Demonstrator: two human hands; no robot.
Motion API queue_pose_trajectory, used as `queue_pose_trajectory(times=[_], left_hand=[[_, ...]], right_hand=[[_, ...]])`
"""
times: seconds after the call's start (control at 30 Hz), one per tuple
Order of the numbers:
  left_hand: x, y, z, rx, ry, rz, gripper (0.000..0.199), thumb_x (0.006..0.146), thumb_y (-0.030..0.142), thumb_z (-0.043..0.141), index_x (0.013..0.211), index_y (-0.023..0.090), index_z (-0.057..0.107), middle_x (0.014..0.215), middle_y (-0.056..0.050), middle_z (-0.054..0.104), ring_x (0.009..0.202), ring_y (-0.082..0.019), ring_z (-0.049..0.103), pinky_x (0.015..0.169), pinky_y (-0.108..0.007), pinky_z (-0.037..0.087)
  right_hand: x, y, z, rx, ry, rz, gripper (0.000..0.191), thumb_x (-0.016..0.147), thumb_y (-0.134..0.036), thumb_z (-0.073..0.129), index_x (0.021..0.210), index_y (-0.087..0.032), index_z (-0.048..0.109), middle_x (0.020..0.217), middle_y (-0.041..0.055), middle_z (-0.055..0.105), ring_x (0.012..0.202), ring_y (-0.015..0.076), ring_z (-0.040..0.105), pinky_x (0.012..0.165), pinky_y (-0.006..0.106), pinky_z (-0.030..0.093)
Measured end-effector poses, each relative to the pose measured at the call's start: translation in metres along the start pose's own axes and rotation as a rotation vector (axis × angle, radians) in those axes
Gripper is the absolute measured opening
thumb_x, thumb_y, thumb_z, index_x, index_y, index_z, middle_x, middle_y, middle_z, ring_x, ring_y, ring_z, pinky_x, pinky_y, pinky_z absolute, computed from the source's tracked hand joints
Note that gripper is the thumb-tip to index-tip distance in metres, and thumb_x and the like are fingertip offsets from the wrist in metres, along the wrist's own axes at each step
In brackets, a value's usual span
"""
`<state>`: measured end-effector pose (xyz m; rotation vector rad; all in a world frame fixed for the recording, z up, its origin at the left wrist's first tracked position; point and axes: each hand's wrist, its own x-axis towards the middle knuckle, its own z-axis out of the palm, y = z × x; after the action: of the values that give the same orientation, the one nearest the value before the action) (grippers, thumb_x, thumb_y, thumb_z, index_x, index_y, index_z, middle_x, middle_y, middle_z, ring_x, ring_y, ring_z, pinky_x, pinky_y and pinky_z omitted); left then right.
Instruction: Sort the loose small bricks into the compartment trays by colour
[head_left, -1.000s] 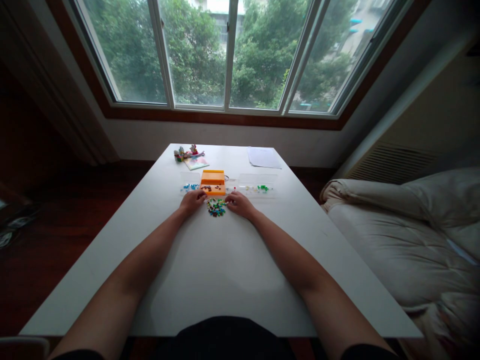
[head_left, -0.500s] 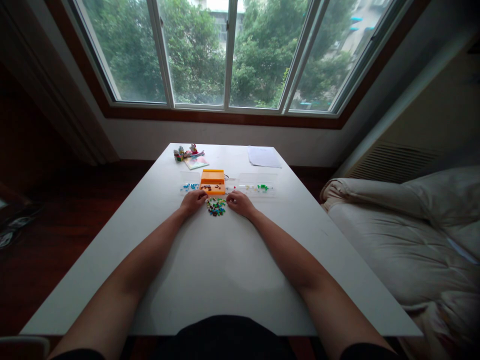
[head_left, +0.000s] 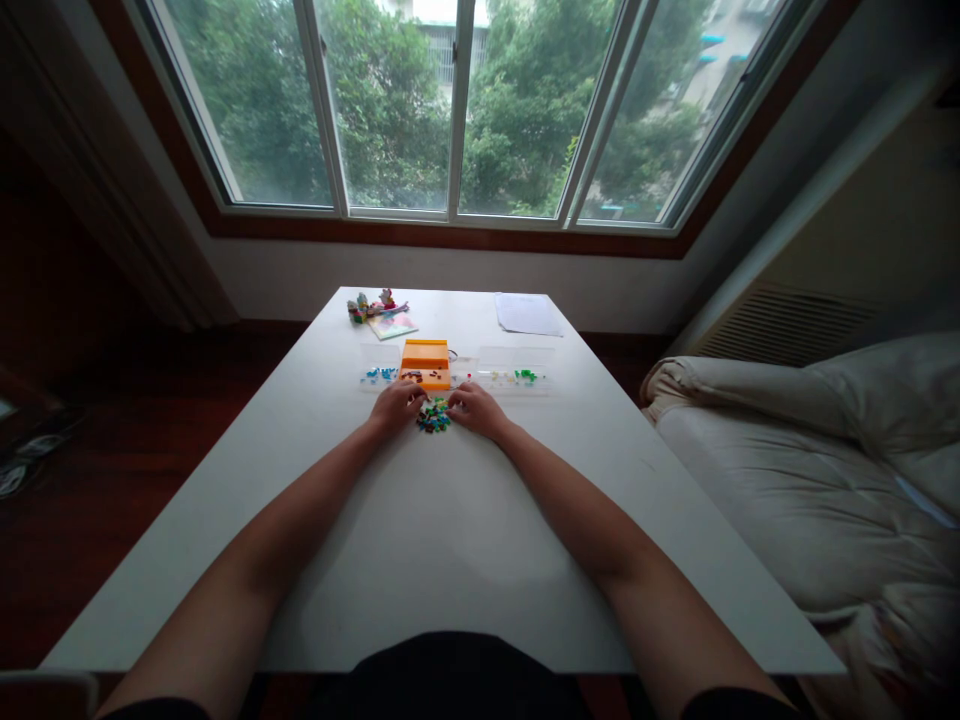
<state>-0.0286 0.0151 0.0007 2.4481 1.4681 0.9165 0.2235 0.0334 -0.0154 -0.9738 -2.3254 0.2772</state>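
Note:
A small heap of mixed coloured pieces [head_left: 433, 416], like tiny toy bricks in green, blue, yellow and dark brown, lies on the white table [head_left: 450, 540]. At its left edge is my left hand [head_left: 397, 405], fingers bent and tips drawn together; whatever they pinch is too small to make out. My right hand [head_left: 478, 408] rests against the heap's right side, its fingers curled in, and anything between them is hidden. Just beyond the hands stands an open orange case [head_left: 425, 353] with brown pieces [head_left: 412, 376] in its near part.
Left of the case a clear box [head_left: 380, 354] holds blue pieces [head_left: 381, 374]. To the right, another clear box [head_left: 517, 357] has green pieces [head_left: 525, 376] and pale ones. Small toy figures [head_left: 373, 305], a coloured card [head_left: 393, 326] and white paper sheets [head_left: 528, 314] lie farther back.
My left hand has moved right, closer to the heap, its fingers now at the edge. My right hand has shifted slightly left. The heap looks a little more compact.

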Motion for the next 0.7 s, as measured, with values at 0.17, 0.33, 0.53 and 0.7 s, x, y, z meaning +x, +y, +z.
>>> queue_pose_trajectory(times=[0.17, 0.33, 0.53, 0.7], left_hand=[[-0.001, 0.015, 0.005, 0.035, 0.008, 0.103, 0.018, 0.094, 0.026, 0.059, 0.095, 0.022, 0.077, 0.104, -0.008, 0.071, 0.105, -0.025, 0.06, 0.097, -0.041, 0.047], [-0.002, 0.038, 0.003, 0.058, -0.097, 0.227, 0.023, 0.097, 0.028, 0.058, 0.109, 0.025, 0.078, 0.114, -0.007, 0.073, 0.112, -0.026, 0.057, 0.101, -0.043, 0.045], [-0.004, 0.05, 0.003, 0.128, -0.197, 0.311, 0.025, 0.099, 0.025, 0.054, 0.107, 0.026, 0.078, 0.117, -0.005, 0.074, 0.116, -0.027, 0.056, 0.103, -0.044, 0.044], [-0.004, 0.041, 0.008, 0.095, -0.172, 0.27, 0.03, 0.1, 0.024, 0.05, 0.118, 0.025, 0.075, 0.12, -0.006, 0.074, 0.116, -0.026, 0.057, 0.103, -0.041, 0.046]], right_hand=[[0.002, -0.005, 0.001, -0.016, 0.015, 0.04, 0.002, 0.085, -0.021, 0.071, 0.085, -0.021, 0.069, 0.09, 0.0039, 0.064, 0.088, 0.0189, 0.056, 0.081, 0.029, 0.043], [0.0, 0.011, -0.012, 0.067, 0.222, 0.252, 0.004, 0.086, -0.022, 0.063, 0.087, -0.02, 0.066, 0.076, -0.0008, 0.064, 0.068, 0.0146, 0.054, 0.069, 0.026, 0.041], [-0.005, 0.047, -0.037, 0.03, 0.601, 0.407, 0.011, 0.084, -0.025, 0.056, 0.088, -0.019, 0.065, 0.081, 0.0032, 0.066, 0.075, 0.018, 0.057, 0.075, 0.029, 0.045], [-0.012, 0.072, -0.046, 0.026, 0.807, 0.564, 0.019, 0.087, -0.029, 0.053, 0.095, -0.018, 0.065, 0.089, 0.007, 0.069, 0.079, 0.0198, 0.06, 0.081, 0.033, 0.047]])
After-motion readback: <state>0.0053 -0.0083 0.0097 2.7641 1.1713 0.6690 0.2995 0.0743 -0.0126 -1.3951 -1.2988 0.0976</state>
